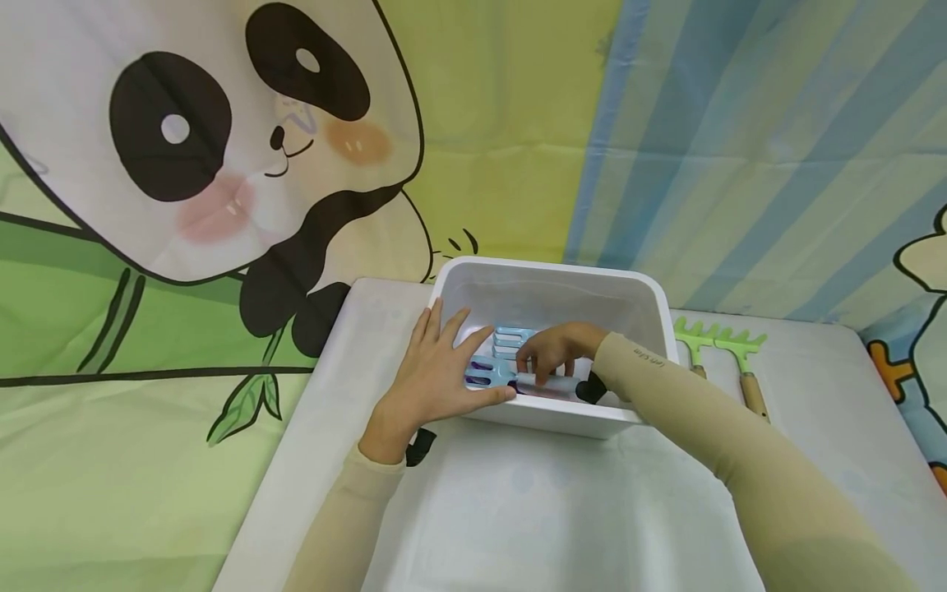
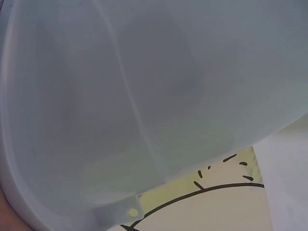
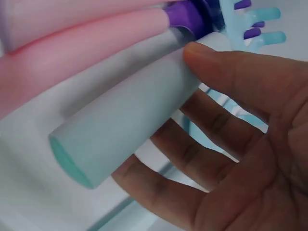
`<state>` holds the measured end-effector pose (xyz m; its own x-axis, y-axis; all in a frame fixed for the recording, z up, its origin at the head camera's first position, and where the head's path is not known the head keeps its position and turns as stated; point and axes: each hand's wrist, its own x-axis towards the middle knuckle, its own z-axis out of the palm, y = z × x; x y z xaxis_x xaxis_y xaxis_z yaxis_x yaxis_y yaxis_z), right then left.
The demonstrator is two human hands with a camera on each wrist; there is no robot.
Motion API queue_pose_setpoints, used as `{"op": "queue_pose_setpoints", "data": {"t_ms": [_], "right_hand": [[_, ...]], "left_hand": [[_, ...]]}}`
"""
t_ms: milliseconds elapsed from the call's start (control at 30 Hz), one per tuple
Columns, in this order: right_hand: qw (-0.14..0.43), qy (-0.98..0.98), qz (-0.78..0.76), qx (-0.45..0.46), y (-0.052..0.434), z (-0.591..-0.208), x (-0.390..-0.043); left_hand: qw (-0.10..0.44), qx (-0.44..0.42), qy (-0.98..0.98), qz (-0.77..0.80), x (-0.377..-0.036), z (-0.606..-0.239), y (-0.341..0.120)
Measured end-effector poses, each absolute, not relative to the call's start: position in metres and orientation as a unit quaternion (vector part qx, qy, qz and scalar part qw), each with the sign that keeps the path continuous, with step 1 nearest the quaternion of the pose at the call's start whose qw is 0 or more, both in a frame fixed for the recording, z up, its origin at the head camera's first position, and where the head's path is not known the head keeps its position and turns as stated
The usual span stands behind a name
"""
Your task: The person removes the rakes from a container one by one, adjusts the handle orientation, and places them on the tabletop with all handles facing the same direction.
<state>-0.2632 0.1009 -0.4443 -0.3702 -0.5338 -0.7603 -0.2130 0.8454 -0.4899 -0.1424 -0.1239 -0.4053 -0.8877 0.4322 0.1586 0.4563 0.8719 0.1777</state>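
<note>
We see a white bin (image 1: 551, 288) at centre frame on the white table (image 1: 518, 510). Left hand (image 1: 432, 374) lies flat over the bin's near-left rim, fingers straight and spread, tips reaching inside toward the blue rake heads (image 1: 503, 353). Left wrist view shows only the bin wall (image 2: 144, 96), close up.

Right hand (image 1: 555, 349) is inside the bin, fingers curled round a tool handle. In the right wrist view the pale mint handle (image 3: 125, 125) sits across the fingers (image 3: 192, 159) with the thumb pressed on top; pink handles (image 3: 82, 43) with a purple collar lie just beside it at upper left, blue tines at upper right.

Two green rakes (image 1: 713, 341) with wooden handles lie on the table just right of the bin.
</note>
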Motion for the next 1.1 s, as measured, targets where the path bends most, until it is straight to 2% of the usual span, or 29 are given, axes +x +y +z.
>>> {"op": "queue_pose_setpoints", "data": {"t_ms": [467, 1100], "right_hand": [[0.51, 0.807, -0.192, -0.227, 0.114, -0.411, -0.266], [0.476, 0.803, -0.297, -0.202, 0.178, -0.344, -0.252]], "left_hand": [[0.056, -0.226, -0.967, -0.106, -0.142, -0.404, -0.123], [0.062, -0.225, -0.967, -0.102, -0.142, -0.406, -0.123]]}}
